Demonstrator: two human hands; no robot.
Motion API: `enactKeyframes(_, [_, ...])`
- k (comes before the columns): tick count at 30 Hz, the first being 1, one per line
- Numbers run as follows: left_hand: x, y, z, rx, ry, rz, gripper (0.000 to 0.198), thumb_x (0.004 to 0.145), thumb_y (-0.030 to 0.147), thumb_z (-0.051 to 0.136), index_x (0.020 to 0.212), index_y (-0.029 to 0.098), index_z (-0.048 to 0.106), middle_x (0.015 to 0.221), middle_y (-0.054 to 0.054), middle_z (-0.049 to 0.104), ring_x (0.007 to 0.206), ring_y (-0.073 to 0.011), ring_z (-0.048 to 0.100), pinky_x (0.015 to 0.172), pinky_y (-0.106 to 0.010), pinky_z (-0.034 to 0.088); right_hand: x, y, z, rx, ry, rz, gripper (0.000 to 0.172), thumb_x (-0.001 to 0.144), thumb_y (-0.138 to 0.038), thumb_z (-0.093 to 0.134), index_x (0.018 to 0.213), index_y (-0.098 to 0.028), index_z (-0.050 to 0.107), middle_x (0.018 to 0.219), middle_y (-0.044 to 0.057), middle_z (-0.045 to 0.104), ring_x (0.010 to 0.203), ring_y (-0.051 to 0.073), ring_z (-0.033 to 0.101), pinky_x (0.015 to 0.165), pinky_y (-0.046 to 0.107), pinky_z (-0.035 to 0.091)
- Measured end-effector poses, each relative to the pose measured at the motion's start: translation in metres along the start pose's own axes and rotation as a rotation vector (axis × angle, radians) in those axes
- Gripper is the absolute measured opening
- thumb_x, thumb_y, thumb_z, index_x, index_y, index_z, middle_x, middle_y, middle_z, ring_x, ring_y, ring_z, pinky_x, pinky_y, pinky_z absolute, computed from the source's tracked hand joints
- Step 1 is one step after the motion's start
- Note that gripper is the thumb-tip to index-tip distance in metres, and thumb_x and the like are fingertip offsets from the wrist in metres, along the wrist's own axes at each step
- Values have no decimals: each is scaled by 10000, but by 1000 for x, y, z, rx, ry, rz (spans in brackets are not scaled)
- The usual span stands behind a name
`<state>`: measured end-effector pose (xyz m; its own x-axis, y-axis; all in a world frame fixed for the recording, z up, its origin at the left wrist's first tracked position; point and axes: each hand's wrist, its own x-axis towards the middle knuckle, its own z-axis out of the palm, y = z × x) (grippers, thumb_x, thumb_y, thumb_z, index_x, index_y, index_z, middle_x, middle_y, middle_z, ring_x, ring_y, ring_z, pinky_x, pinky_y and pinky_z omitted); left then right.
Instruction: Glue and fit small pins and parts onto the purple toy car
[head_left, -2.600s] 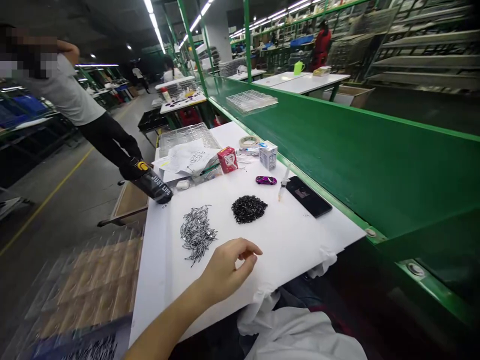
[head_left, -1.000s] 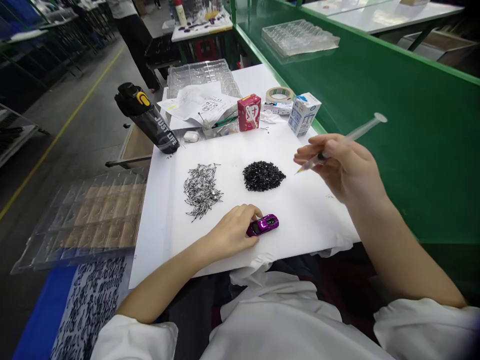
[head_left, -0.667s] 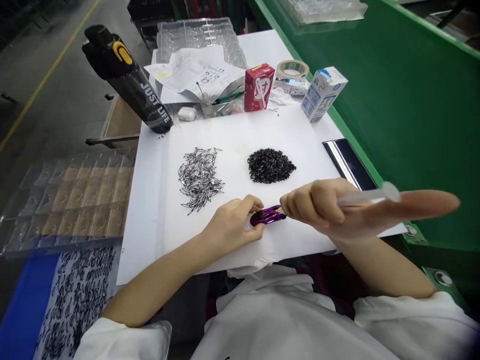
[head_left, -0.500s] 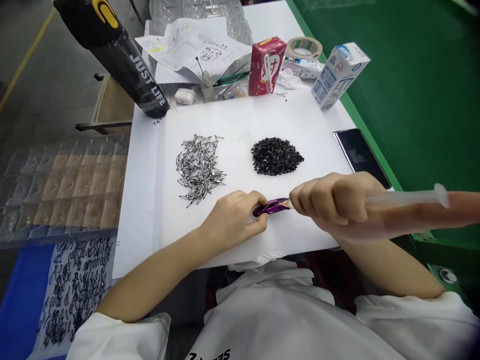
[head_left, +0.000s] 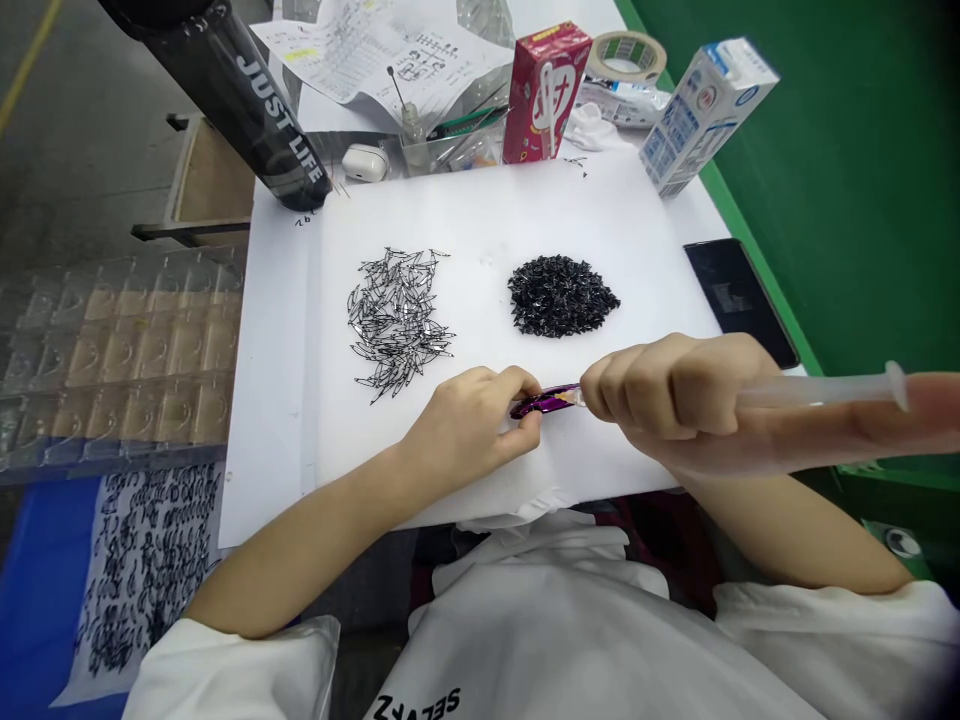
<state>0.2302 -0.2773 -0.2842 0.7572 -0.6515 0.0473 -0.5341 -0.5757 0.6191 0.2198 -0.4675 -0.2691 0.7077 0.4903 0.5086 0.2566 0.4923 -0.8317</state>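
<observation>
So, a white board (head_left: 487,220) covers the tabletop, with a green partition (head_left: 847,200) running beyond its right edge and a clear plastic tray (head_left: 142,350) of beige pieces just off its left edge. A black bottle (head_left: 247,100) leans over the far left corner, near some papers (head_left: 375,50). Along the far edge stand a red carton (head_left: 546,95) and a blue-and-white carton (head_left: 705,115), with a roll of tape (head_left: 626,55) behind them. A black phone (head_left: 735,300) lies just beyond the right edge. Mid-board sit two piles, a loose one of thin dark pieces (head_left: 397,320) and a dense black one (head_left: 562,295). Near the board's front edge, the left hand (head_left: 469,430) pinches a purple toy car (head_left: 544,403) between thumb and fingers. The right hand (head_left: 675,400) is closed around a syringe (head_left: 817,392), its narrow end touching the car.
</observation>
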Motion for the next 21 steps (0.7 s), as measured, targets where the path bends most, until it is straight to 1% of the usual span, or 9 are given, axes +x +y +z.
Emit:
enactKeyframes(5, [0,0,0,-1,-7,0,166,765,222,548,920,176,585,789,5,652,741,-151,592,664,-259,464,0,2,1,3,9,25,475,817,-596,345,567,-193,316,478,-28,286,461,101,278,503,292,288])
enactKeyframes(9, [0,0,0,-1,-3,2,164,764,213,546,916,170,589,790,6,653,743,-151,596,667,-259,465,0,2,2,6,13,14,483,821,-597,339,560,-191,317,473,-29,282,455,99,284,500,285,292])
enactKeyframes(15, [1,0,0,11,3,9,163,767,209,545,918,167,587,787,7,660,739,-151,607,668,-259,476,-1,-1,1,-45,39,22,496,837,-577,336,535,-185,306,462,-26,291,447,94,289,499,278,289])
enactKeyframes(21, [1,1,-2,28,-16,0,159,777,214,532,924,173,579,803,1,665,751,-155,614,675,-263,486,-2,-5,13,-149,94,9,512,830,-592,357,520,-186,336,453,-24,292,425,97,285,477,274,240])
